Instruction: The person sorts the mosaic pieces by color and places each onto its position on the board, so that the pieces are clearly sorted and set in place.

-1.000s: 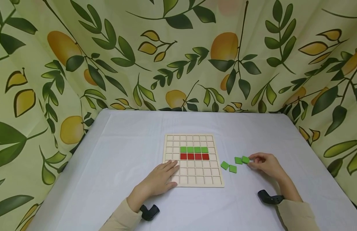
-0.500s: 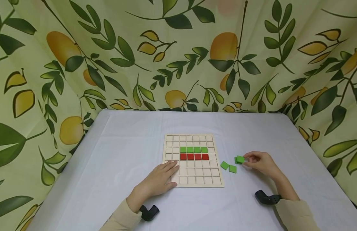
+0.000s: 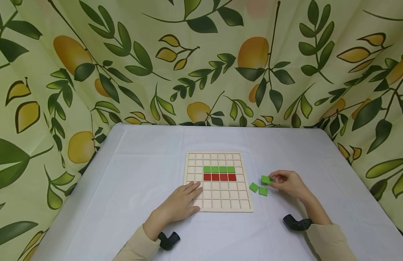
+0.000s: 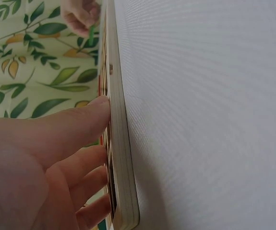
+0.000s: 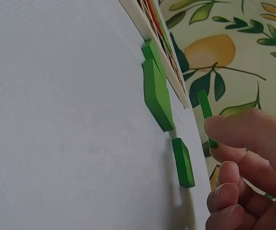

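My left hand (image 3: 180, 203) lies with straight fingers on the lower left part of a wooden grid board (image 3: 225, 204); in the left wrist view its thumb (image 4: 87, 117) rests at the board's edge. A row of green tiles (image 3: 219, 169) sits in the grid directly above a row of red tiles (image 3: 219, 177). Right of the board, my right hand (image 3: 287, 183) pinches a green square tile (image 3: 265, 179) between thumb and fingers. The right wrist view shows this held tile (image 5: 206, 112) edge-on, raised off the table.
Two loose green tiles (image 3: 263, 191) lie beside the board's right edge. Another loose tile (image 5: 183, 163) lies on the table beneath the held one. A white cloth (image 3: 142, 163) covers the table, and a leaf-and-fruit patterned curtain (image 3: 201, 72) hangs behind it.
My right hand has moved left toward the board with the pinched green tile, which now passes over a loose tile. My left hand has stayed in place.
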The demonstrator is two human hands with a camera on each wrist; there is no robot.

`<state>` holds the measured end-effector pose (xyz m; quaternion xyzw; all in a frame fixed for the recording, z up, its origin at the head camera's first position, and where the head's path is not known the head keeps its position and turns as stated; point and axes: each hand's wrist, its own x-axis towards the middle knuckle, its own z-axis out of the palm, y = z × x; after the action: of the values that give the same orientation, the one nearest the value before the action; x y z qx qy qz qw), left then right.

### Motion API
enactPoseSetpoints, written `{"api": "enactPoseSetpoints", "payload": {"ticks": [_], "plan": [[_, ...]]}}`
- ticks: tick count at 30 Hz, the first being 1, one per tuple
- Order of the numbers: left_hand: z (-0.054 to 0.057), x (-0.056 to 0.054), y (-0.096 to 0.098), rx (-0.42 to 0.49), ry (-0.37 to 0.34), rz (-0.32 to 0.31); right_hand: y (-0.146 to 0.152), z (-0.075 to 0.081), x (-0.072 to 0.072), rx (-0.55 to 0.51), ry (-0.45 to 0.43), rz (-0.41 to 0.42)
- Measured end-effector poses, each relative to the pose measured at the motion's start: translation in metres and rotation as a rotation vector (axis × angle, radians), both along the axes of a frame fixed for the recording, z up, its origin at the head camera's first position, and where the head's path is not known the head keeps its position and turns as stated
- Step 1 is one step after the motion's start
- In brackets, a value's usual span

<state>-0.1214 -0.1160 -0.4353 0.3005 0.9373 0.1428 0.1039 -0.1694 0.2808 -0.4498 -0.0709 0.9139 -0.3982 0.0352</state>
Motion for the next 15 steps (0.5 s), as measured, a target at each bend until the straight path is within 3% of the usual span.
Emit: {"api": "enactPoseSetpoints", "payload": {"ticks": [15], "plan": [[-0.002,0.000,-0.001,0.002,0.003,-0.001,-0.022,0.000,-0.001,-0.051,0.003,0.072]]}}
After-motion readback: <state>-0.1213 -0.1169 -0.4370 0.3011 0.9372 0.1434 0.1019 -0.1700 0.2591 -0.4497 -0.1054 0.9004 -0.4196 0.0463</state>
